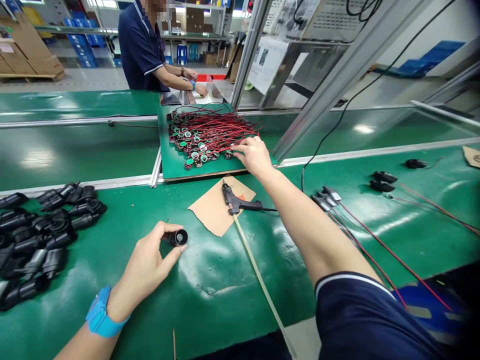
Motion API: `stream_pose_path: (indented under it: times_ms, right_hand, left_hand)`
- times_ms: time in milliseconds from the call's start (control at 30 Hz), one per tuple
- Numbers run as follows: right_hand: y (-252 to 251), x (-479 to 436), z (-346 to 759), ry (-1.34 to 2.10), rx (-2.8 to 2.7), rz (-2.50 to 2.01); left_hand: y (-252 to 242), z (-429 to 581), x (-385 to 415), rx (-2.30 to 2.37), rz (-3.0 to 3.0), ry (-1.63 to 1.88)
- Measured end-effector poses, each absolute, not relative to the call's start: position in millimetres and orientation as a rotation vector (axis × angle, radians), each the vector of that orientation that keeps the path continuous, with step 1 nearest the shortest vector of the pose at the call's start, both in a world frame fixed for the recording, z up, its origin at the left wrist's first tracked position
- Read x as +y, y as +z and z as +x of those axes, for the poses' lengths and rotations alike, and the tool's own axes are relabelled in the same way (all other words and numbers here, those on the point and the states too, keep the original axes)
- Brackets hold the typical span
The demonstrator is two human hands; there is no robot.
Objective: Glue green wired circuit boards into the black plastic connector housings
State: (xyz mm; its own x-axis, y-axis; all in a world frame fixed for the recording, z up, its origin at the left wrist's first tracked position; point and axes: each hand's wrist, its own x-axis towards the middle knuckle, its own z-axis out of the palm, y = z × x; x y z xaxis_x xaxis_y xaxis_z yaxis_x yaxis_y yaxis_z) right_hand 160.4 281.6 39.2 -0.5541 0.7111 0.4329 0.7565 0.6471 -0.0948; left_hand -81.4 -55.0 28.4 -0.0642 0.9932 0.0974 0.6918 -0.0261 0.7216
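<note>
My left hand (150, 260), with a blue band at the wrist, grips a short black plastic tube-shaped housing (178, 237) between thumb and fingers, its round opening facing me. My right hand (253, 154) reaches to the near right edge of a pile of small round parts with red wires (210, 132). Its fingertips close on one small round part (228, 155) there; the palm side is partly hidden. Between my hands, a black glue gun (236, 200) rests on a torn piece of cardboard (210, 215), a long pale glue stick (258, 275) sticking out of its back.
Many black plastic housings (48, 235) lie heaped at the left. Black parts with red wires (326, 197) lie on the green bench at the right. A metal post (330, 75) slants up beyond my right arm. Across the bench stands a co-worker (144, 50).
</note>
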Motion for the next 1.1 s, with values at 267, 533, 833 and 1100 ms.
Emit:
stream_pose_path:
  times_ms: [267, 533, 833, 1100]
  right_hand:
    - [41.0, 270.7, 151.3, -0.061, -2.542, -0.947]
    - [47.8, 270.2, 161.9, -0.088, -2.569, -0.961]
    - [53.4, 250.6, 125.4, -0.014, -2.678, -0.968]
    - [85.1, 207.4, 104.5, -0.137, -2.574, -1.098]
  left_hand:
    - [28.8, -78.1, -56.4, 1.748, 1.718, 0.910]
    - [30.5, -78.2, -56.2, 1.716, 1.702, 0.952]
    - [30.9, -76.8, -56.8, 1.698, 1.691, 0.943]
    - [29.3, -77.1, -56.0, 1.664, 1.626, 1.042]
